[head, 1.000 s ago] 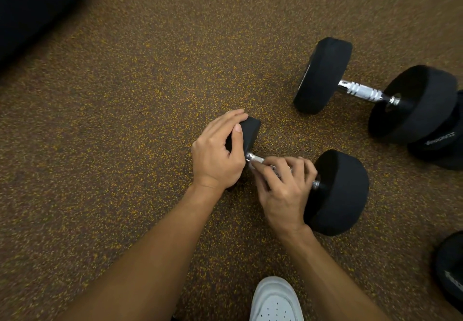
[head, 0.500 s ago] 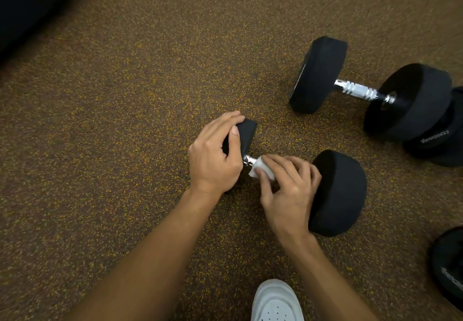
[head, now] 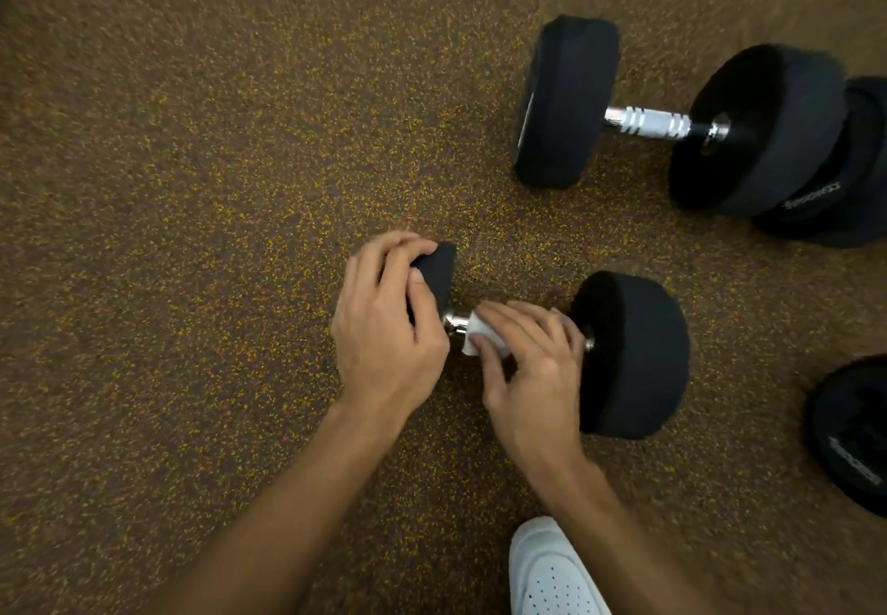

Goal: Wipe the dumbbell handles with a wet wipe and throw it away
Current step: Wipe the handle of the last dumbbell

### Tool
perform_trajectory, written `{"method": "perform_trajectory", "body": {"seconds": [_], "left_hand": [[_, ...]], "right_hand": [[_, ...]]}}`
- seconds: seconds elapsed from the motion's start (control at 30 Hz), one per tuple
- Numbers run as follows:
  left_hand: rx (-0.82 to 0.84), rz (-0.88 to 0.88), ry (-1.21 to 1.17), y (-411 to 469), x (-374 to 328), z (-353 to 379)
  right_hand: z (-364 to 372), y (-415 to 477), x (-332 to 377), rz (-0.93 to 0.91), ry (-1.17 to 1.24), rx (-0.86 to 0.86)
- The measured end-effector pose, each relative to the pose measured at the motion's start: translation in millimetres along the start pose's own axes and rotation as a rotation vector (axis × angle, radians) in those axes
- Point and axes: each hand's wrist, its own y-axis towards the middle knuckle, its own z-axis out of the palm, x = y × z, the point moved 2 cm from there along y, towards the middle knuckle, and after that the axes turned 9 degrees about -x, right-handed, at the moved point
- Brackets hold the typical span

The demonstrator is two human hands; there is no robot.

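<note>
White wet wipe (head: 480,340) is folded round the chrome handle (head: 456,321) of the near dumbbell (head: 633,355), close to its left end. A short bare stretch of chrome shows between the wipe and the left head (head: 436,273). Right hand (head: 533,369): fingers and thumb curled over the handle, pinching the wipe against it. Left hand (head: 384,331): fingers wrapped over the top of the left head, gripping it, apparently to stop the weight rolling. The dumbbell lies on the speckled rubber floor (head: 216,230), just ahead of a white shoe (head: 547,571). Step in hand, as I judge it: wiping this handle. To do it well, hold the head firm with the left hand and run the wipe the full length from one collar to the other. Twist the wrist so the underside of the bar is covered too; the part under the right palm cannot be checked from here. Knurling, if present as on the far dumbbell (head: 648,122), would call for firm pressure and may snag or tear the wipe. The far dumbbell lies well apart with nothing on its handle; it looks to be next. More black weights (head: 849,437) sit at the right edge. No bin is in view, so disposal means carrying the wipe elsewhere.
</note>
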Motion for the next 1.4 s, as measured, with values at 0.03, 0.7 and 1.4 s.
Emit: {"method": "perform_trajectory", "body": {"seconds": [0.03,0.7,1.4], "left_hand": [[0.004,-0.002,-0.007,-0.1,-1.3,1.4],[-0.024,0.021,-0.055,-9.9,3.6,0.6],[-0.111,0.002,-0.055,-14.4,5.6,4.5]], "right_hand": [[1.1,3.2,3.2,-0.004,0.004,0.017],[-9.2,7.1,15.3,0.153,-0.040,0.030],[23.6,-17.8,-0.2,-0.114,0.070,-0.178]]}}
